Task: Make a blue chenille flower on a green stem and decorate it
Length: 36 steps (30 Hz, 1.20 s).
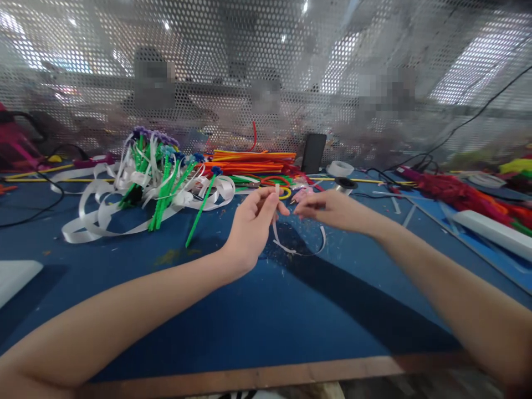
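My left hand (251, 224) pinches one end of a thin white ribbon strip (286, 244) between thumb and fingers above the blue table (233, 310). The strip loops down under both hands. My right hand (328, 210) holds the ribbon's other end, together with a small pink piece (302, 194) whose shape is blurred. The two hands nearly touch at the fingertips, in the middle of the view.
A heap of green-stemmed flowers with white ribbon (153, 177) lies at the back left. Orange and yellow pipe cleaners (253, 160) are stacked behind the hands. A tape roll (339, 168), a black phone (313, 153), cables and red and orange pipe cleaners (461, 194) lie to the right. A perforated screen (266, 66) closes the back, with people behind it.
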### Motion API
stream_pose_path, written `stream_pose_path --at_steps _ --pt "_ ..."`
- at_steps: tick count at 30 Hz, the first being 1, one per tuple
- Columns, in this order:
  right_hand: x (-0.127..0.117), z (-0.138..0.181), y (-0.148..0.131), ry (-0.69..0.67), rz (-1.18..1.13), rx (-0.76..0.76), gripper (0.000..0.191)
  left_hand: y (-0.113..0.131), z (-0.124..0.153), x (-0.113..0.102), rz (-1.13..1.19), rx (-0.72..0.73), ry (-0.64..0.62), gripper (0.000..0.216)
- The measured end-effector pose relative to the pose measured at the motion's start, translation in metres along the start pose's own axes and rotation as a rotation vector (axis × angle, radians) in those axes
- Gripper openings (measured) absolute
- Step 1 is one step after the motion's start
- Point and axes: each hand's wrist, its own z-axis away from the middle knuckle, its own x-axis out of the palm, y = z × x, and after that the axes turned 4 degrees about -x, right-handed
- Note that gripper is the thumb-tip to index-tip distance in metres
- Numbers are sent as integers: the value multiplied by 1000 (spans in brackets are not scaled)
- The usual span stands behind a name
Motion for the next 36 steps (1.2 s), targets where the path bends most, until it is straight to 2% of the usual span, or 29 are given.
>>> stream_pose_path --at_steps 2,5,7,9,11,14,16,18,20,22,25,27,31,36 --pt "13 21 -5 -68 -72 -27 40 6 2 3 28 -17 10 15" --pt "34 43 -8 -92 31 -109 45 18 2 6 123 -102 71 16" --pt "45 52 -8 -99 87 -155 31 32 0 5 213 -163 111 16" --pt "49 57 -6 -79 102 -139 25 47 -4 3 273 -273 132 13" --pt "42 56 -5 7 108 -57 26 54 -9 0 266 -385 81 11" --pt "16 40 -6 231 182 49 27 39 -14 -5 123 -501 -41 12" --pt "-6 18 -6 365 299 28 31 13 -15 -9 -37 -557 -105 14" --pt "-22 -13 -6 424 464 -21 33 -15 -14 -14 -148 -536 -100 17" --pt "-29 -49 -5 425 595 -48 36 -36 -13 -17 -189 -504 -78 20" --pt "-26 -85 -3 387 662 -70 39 -47 -10 -19 -217 -463 -82 21" --pt "-9 -130 1 338 625 -23 38 -48 -6 -20 -274 -400 -133 22" --pt "5 -148 5 311 588 2 35 -46 -4 -20 -312 -367 -170 22" --pt "19 -149 10 279 525 63 42 -45 -4 -21 -325 -372 -186 22" --pt "8 -88 24 253 508 236 39 -41 -6 -23 -375 -417 -191 22"
